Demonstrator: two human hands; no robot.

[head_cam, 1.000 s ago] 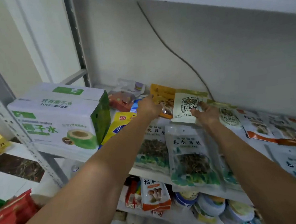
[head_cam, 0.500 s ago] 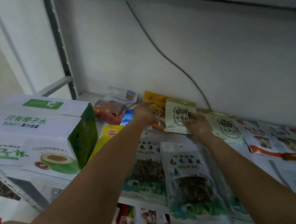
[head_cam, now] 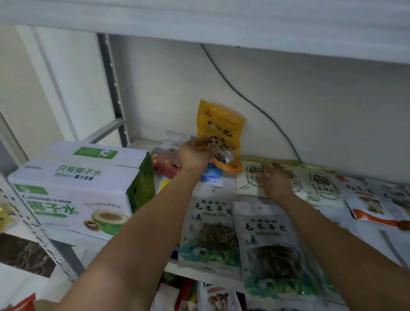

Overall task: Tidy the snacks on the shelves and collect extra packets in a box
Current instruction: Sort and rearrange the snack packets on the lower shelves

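Observation:
My left hand (head_cam: 194,155) grips the lower edge of an orange snack packet (head_cam: 220,127) and holds it upright, lifted off the white shelf (head_cam: 228,185) near the back wall. My right hand (head_cam: 275,182) lies flat, fingers spread, on a cream and olive packet (head_cam: 247,179) that lies on the shelf. More cream packets (head_cam: 322,186) lie to its right. Two green and white packets (head_cam: 271,252) of dark dried strips lie at the shelf's front edge, under my forearms.
A white and green coconut water carton (head_cam: 80,190) stands at the shelf's left end. A red-brown packet (head_cam: 165,160) and a blue packet (head_cam: 211,175) lie behind my left hand. Orange and white packets (head_cam: 377,204) fill the right. The shelf above (head_cam: 237,14) hangs low. Mushroom packets (head_cam: 216,302) sit on the shelf below.
My left hand has lifted the orange packet from lying flat to upright. My right hand has laid the cream packet down and now rests open on it.

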